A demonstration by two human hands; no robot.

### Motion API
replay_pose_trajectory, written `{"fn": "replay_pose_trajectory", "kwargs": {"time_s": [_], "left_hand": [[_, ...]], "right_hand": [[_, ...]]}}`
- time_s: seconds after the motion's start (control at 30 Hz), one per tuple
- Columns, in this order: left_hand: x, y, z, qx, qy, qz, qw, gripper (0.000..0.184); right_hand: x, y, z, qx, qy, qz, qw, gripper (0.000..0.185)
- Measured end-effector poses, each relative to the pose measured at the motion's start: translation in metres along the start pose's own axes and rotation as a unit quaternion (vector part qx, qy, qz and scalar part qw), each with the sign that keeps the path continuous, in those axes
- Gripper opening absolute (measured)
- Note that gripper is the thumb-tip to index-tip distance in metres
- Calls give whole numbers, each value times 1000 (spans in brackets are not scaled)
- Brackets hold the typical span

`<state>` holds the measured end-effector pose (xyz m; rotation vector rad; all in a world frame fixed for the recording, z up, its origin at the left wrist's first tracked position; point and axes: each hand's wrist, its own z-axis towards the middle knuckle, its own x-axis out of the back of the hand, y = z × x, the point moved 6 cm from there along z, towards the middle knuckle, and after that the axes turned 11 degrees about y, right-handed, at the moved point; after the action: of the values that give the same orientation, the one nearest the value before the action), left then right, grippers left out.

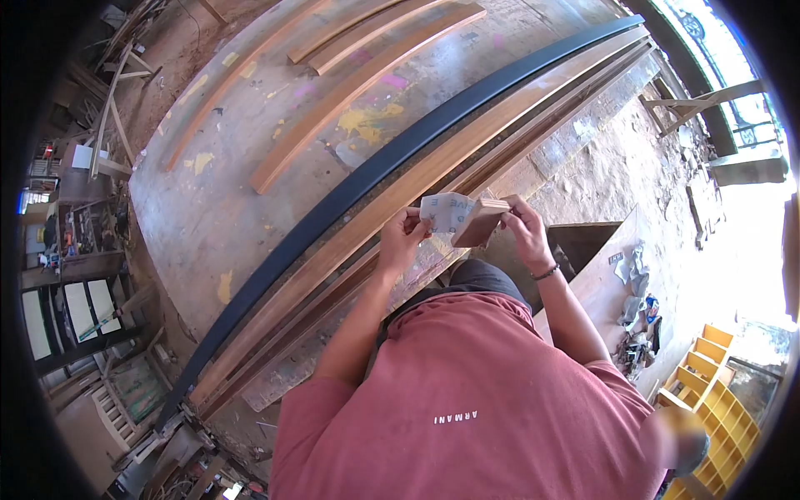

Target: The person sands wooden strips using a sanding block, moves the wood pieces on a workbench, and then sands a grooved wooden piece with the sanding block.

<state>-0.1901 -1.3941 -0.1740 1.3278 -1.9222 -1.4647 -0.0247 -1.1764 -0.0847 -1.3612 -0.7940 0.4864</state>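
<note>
My left hand pinches the free end of a sheet of sandpaper, its pale printed backing facing up. My right hand grips a small wooden block by its right side, and the brown face of the sheet seems to lie against the block's near side. Both hands are in front of my body, above the near edge of the worktable. Just beyond them run long wooden strips and a dark blue painted strip.
More wooden strips lie farther back on the paint-stained worktable. A yellow slatted frame stands at the lower right. Crumpled scraps lie on a panel to my right. Furniture and clutter fill the left side.
</note>
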Motion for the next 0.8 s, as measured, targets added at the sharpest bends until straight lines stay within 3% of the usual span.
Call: {"fn": "replay_pose_trajectory", "kwargs": {"time_s": [0.03,0.07,0.1,0.17,0.3,0.4,0.5,0.53,0.63,0.7,0.8], "left_hand": [[0,3,-1,1,1,-1,1000,17],[0,8,-2,-4,-7,4,1000,18],[-1,11,-4,-9,-15,9,1000,19],[-3,16,-7,-14,-9,22,1000,15],[-6,23,-14,-58,8,45,997,17],[-5,31,-21,-63,17,77,995,16],[-4,33,-23,-70,13,53,996,17],[-4,34,-24,-69,14,53,996,17],[-4,45,-29,-78,18,26,996,18],[-4,60,-36,-161,23,144,976,21],[0,54,-37,-147,-9,132,980,20]], "right_hand": [[2,2,0,2,-7,96,995,29],[7,12,-3,-64,-28,131,989,33],[5,12,-5,-65,-28,131,989,33],[5,23,-7,-162,24,314,935,39],[11,30,-5,-179,64,381,905,33],[17,40,-5,-210,119,407,881,24],[37,83,-4,-210,73,404,887,15],[34,68,-5,-237,140,374,886,12],[24,38,0,-241,196,346,885,14],[32,44,0,-232,195,317,899,14],[44,57,1,-238,217,302,898,15]]}}
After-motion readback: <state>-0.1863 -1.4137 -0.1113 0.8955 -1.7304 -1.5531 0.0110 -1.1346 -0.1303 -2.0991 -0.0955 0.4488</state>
